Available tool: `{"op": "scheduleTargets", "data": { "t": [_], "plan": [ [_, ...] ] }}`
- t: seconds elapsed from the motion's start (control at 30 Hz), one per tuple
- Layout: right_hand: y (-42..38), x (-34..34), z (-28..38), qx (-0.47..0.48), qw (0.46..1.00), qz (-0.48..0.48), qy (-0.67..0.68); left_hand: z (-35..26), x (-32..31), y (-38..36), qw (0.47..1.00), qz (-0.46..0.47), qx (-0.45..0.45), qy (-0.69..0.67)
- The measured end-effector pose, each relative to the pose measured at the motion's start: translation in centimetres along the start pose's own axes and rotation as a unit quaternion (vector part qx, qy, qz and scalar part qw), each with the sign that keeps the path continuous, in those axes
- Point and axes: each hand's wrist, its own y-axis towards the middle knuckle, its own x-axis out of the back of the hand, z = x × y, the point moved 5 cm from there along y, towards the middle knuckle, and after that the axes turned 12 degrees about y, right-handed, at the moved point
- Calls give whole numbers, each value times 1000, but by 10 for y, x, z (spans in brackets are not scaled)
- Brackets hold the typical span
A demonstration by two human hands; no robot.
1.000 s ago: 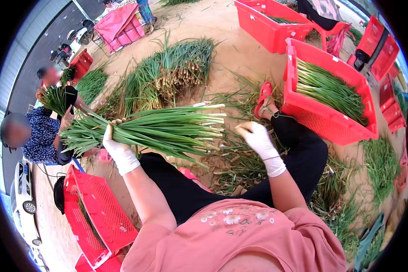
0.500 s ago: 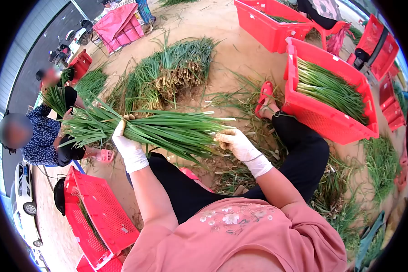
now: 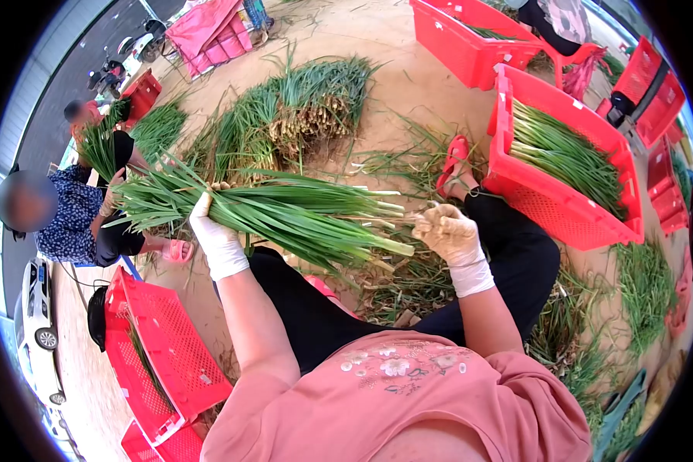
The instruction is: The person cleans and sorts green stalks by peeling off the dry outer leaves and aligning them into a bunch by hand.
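Two red crates [image 3: 508, 108] w/ scallions [image 3: 566, 154]

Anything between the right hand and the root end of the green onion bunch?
Nothing visible. The right hand sits at the root end of the green onion bunch, fingers at the stalk tips; the left hand grips the bunch's middle.

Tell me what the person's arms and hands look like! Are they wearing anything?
Yes. Both the left hand and the right hand wear thin white gloves that end at the wrist, the right one smudged with dirt. Above the gloves the forearms are bare. Short sleeves of a pink top cover the upper arms, and the top has small stitched flowers across the chest.
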Motion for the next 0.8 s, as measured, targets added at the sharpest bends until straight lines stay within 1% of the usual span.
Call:
{"op": "scheduleTargets", "data": {
  "t": [0.07,0.1,0.13,0.17,0.2,0.27,0.3,0.33,0.4,0.43,0.47,0.5,0.53,0.6,0.63,0.67,0.7,0.73,0.77,0.8],
  "plan": [
    [5,-20,13,6,987,143,68,1,-1,1,1000,10,1,9],
    [9,-26,16,2,986,147,76,3,-6,0,999,33,2,-6],
    [7,-25,16,24,998,53,17,5,-12,-2,998,55,4,-22],
    [16,-34,9,6,998,-23,-53,5,-29,-9,994,98,0,-38],
    [27,-40,-2,-10,988,-102,-119,9,-37,-12,994,104,10,-28],
    [53,-64,-29,-39,993,-66,-89,19,-54,-18,990,140,21,-13],
    [68,-72,-41,-42,996,-53,-58,22,-68,-26,987,153,37,24],
    [84,-80,-52,-45,998,-37,-28,26,-76,-32,980,185,37,69],
    [110,-102,-68,-57,997,7,60,42,-84,-44,973,175,87,124],
    [122,-117,-71,-54,995,25,74,50,-89,-49,973,175,104,108],
    [132,-131,-70,-52,994,43,88,58,-93,-53,973,174,121,92],
    [142,-146,-64,-32,993,105,55,65,-95,-56,972,161,144,94],
    [149,-159,-54,-21,988,145,43,71,-91,-58,954,207,178,123],
    [152,-185,-27,29,983,181,-26,74,-92,-60,954,203,182,127],
    [154,-193,-13,50,975,216,-21,73,-94,-59,957,199,167,131],
    [156,-200,2,71,965,250,-17,77,-94,-57,946,242,180,118],
    [160,-204,13,73,967,244,7,75,-99,-56,949,248,163,104],
    [163,-207,18,63,967,236,71,71,-104,-58,952,254,144,88],
    [184,-215,17,46,958,275,64,69,-110,-61,952,264,144,66],
    [205,-222,9,32,948,311,60,70,-113,-63,947,267,171,56]
  ]
}}
